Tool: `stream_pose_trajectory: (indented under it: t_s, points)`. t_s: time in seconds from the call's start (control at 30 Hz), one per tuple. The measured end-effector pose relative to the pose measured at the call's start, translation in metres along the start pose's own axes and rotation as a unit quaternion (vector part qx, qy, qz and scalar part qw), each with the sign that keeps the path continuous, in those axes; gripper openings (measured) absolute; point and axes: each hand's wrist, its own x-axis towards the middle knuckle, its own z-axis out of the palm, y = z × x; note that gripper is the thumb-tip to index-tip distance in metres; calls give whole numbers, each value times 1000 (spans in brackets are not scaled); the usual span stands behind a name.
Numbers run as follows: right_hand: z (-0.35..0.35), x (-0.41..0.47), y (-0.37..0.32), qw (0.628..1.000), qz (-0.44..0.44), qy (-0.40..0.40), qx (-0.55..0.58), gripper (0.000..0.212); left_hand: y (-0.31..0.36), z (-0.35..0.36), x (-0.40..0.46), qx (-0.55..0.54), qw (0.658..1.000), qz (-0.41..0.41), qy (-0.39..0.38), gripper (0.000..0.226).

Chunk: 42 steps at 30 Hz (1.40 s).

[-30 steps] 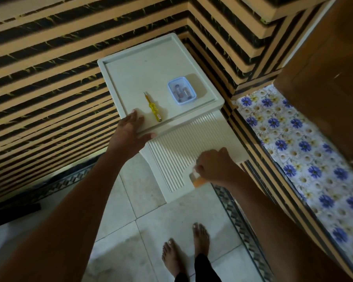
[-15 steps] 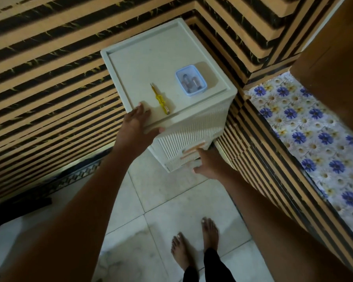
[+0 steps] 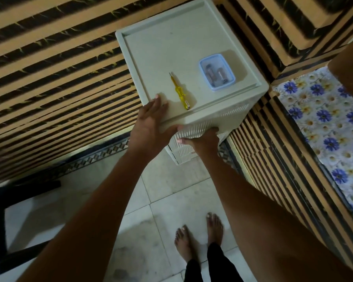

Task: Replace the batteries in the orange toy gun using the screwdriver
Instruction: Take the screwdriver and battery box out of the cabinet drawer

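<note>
A yellow screwdriver (image 3: 179,92) lies on top of a white plastic drawer cabinet (image 3: 171,47). To its right stands a small clear box with a blue rim (image 3: 216,72) holding batteries. My left hand (image 3: 151,123) rests flat on the cabinet's front left corner, with the thumb along the front edge, just left of the screwdriver. My right hand (image 3: 202,139) is against the ribbed front of the top drawer (image 3: 228,115). Its fingertips are hidden against the ribs, so any grip is unclear. No orange toy gun is in view.
The cabinet stands in a corner of striped black-and-tan walls (image 3: 59,78). A ledge with a blue flower-print cover (image 3: 324,123) runs along the right. My bare feet (image 3: 198,237) stand on pale floor tiles. A dark object (image 3: 0,210) sits at the left edge.
My right hand has left the orange handle lower on the cabinet front and moved up to the top drawer. The view has tipped more over the cabinet top. My left hand has stayed on the corner.
</note>
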Motion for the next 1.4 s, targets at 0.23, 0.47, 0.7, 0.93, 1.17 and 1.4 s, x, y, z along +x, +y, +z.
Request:
stream_pose_trajectory:
  t_s: [0.23,0.47,0.7,0.93,1.17,1.4]
  points:
    - [-7,6,13,999,-18,-10,44,143,2,-2,-1,-17,1000,-9,0,82]
    - [-22,-19,23,992,-83,23,87,100,9,-10,0,-38,998,-34,-34,83]
    - [-74,-66,-8,971,-189,140,46,34,27,-28,3,-66,988,-93,-103,77]
    - [-108,-57,-65,914,-335,228,-18,22,61,-38,28,-113,974,-198,9,45]
    - [-120,-14,-102,936,-272,205,-84,33,85,-29,61,-147,943,-297,37,44]
    - [-132,18,-117,972,-213,98,-32,32,94,-27,76,-171,906,-384,48,18]
